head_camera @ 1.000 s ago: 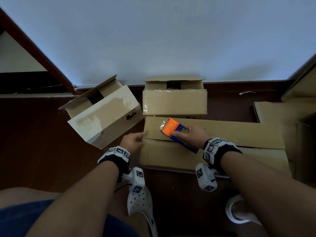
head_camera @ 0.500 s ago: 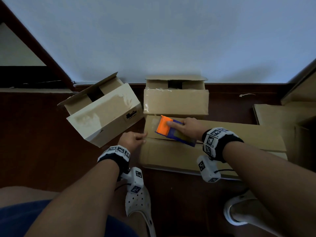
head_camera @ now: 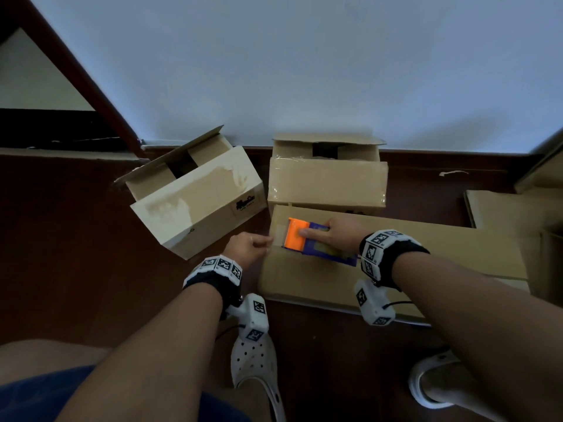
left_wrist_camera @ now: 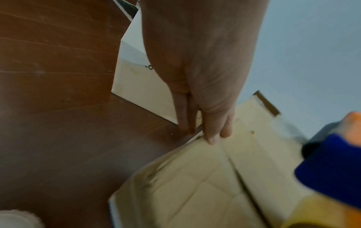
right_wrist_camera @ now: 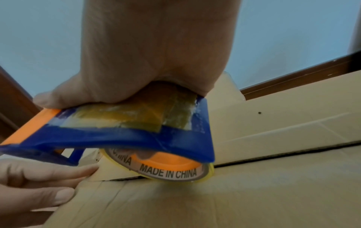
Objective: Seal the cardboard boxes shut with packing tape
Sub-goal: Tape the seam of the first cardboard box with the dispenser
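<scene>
Tape dispenser (left_wrist_camera: 332,169) blurred (left wrist view); long box (head_camera: 457,242) near edge partly behind forearm (head_camera: 472,306).

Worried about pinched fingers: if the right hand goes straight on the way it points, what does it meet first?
Most likely the left hand, whose fingers press at the end of the long box, just ahead of the tape dispenser.

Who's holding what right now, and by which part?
Right hand grips the tape dispenser over its blue top, fingertips curled under into the roll. Left hand holds nothing; its fingertips press the left end of the long box at the seam.
</scene>
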`<act>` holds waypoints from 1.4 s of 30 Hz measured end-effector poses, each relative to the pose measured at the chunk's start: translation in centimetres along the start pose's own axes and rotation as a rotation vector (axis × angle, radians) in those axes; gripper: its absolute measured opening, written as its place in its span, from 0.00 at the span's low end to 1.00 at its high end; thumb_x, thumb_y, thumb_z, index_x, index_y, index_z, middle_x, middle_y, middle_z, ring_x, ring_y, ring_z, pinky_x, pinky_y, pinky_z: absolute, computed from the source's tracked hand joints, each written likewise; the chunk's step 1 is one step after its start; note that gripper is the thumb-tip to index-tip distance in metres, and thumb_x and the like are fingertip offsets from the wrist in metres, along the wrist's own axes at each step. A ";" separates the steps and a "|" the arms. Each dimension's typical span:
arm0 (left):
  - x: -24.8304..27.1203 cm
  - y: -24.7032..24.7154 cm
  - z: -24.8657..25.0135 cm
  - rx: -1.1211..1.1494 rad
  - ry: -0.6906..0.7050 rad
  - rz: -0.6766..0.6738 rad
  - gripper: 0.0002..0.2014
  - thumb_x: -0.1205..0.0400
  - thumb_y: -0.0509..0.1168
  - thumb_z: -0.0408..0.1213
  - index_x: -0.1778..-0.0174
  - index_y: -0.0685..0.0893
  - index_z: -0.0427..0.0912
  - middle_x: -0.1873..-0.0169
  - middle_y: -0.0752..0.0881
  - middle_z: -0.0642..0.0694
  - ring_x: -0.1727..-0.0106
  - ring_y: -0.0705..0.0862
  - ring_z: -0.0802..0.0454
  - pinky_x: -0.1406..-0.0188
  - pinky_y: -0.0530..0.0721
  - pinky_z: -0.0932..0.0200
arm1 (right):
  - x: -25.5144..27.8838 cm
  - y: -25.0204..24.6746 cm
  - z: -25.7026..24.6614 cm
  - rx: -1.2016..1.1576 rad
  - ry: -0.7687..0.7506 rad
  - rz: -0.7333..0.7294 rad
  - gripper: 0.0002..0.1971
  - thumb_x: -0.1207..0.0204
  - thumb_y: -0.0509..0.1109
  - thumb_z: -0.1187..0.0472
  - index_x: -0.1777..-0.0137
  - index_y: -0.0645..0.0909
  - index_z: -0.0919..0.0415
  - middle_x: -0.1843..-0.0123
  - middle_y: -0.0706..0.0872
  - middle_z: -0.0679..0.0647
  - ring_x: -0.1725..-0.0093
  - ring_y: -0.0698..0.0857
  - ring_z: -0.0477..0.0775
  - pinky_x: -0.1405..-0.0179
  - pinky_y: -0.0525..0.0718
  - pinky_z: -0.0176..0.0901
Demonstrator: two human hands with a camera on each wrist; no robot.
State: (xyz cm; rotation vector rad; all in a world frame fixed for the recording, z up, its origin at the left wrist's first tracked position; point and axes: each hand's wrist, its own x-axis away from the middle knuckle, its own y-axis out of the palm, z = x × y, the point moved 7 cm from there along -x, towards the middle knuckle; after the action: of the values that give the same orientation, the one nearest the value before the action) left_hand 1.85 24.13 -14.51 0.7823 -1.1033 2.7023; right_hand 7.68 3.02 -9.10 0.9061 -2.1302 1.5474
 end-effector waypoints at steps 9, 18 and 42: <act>-0.1 -2.6 1.0 0.635 -0.168 0.034 0.13 0.16 0.66 0.34 0.37 0.84 0.36 0.46 0.88 0.42 0.50 0.86 0.52 0.49 0.84 0.61 | -0.2 0.5 -0.8 0.052 0.037 -0.011 0.36 0.33 0.58 0.22 0.61 0.77 0.60 0.65 0.80 0.55 0.66 0.79 0.51 0.67 0.74 0.40; 0.6 1.1 0.4 0.657 -0.302 -0.323 0.40 0.28 0.65 0.71 0.30 0.82 0.42 0.36 0.86 0.44 0.33 0.82 0.46 0.34 0.80 0.50 | -0.4 0.5 -0.7 0.096 0.065 -0.014 0.37 0.34 0.56 0.21 0.64 0.76 0.59 0.69 0.78 0.54 0.68 0.78 0.51 0.67 0.74 0.39; 0.6 2.5 0.5 0.856 -0.226 -0.105 0.08 0.14 0.61 0.33 0.46 0.81 0.32 0.49 0.88 0.36 0.51 0.89 0.47 0.52 0.88 0.59 | -0.3 0.7 -3.1 0.291 0.050 -0.084 0.37 0.32 0.53 0.21 0.72 0.70 0.58 0.75 0.72 0.52 0.74 0.71 0.49 0.72 0.68 0.40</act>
State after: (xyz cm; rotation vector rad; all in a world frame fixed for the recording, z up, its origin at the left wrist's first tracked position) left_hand 0.84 22.00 -15.48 1.2114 0.1539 2.9974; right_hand 7.14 6.16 -8.72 1.0225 -1.8376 1.8464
